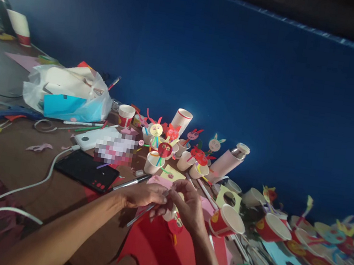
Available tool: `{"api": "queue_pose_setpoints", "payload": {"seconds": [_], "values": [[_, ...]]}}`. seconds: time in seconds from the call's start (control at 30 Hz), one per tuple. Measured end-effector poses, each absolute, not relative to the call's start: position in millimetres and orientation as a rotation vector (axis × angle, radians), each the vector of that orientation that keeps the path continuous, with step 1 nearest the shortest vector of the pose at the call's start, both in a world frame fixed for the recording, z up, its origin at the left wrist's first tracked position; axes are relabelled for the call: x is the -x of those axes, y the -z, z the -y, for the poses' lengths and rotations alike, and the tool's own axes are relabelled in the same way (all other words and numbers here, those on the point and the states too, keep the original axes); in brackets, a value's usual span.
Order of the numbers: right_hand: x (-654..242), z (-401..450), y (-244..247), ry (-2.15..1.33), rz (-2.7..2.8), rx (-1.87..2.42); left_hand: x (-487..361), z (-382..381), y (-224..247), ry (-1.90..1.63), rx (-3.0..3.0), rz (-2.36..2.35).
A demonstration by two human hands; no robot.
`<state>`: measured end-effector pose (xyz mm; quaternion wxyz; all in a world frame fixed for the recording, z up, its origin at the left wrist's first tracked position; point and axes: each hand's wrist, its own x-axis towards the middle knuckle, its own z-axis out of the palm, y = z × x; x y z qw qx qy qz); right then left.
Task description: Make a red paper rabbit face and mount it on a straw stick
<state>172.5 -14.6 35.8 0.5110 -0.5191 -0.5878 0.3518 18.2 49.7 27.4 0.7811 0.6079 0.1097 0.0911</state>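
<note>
Near the table's middle, my left hand (150, 194) and my right hand (188, 205) meet with fingertips pinched together. What they pinch is too small and blurred to make out. A thin grey stick (140, 216) slants out below my left fingers; whether it is held I cannot tell. Just under my right hand shows a red paper face (175, 225), partly covered by the hand. Beneath both hands lies a large sheet of red paper (157, 255) with a curved cut edge. A silver-and-black pen (131, 182) rests beside my left hand.
Small paper cups with paper faces (165, 149) stand ahead, by a pink thermos (227, 162). More red cups (227, 221) line the right. Leftward lie a black phone (85, 171), a white power bank (95, 136) with cable, and a plastic bag of paper (66, 88). A blue wall (239, 79) rises behind.
</note>
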Motion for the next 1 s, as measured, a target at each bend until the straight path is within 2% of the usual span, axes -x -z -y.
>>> {"api": "queue_pose_setpoints", "payload": {"seconds": [0.23, 0.6, 1.0], "values": [[-173, 13, -33, -0.781, 1.437, 1.258, -17, -48, -29, -0.206, -1.257, -0.254], [-172, 15, -32, -0.913, 1.375, 1.219, -22, -52, -23, -0.19, -1.157, -0.273], [-182, 8, -26, -0.712, 1.399, 1.255, -20, -48, -26, -0.372, -1.325, -0.378]]}}
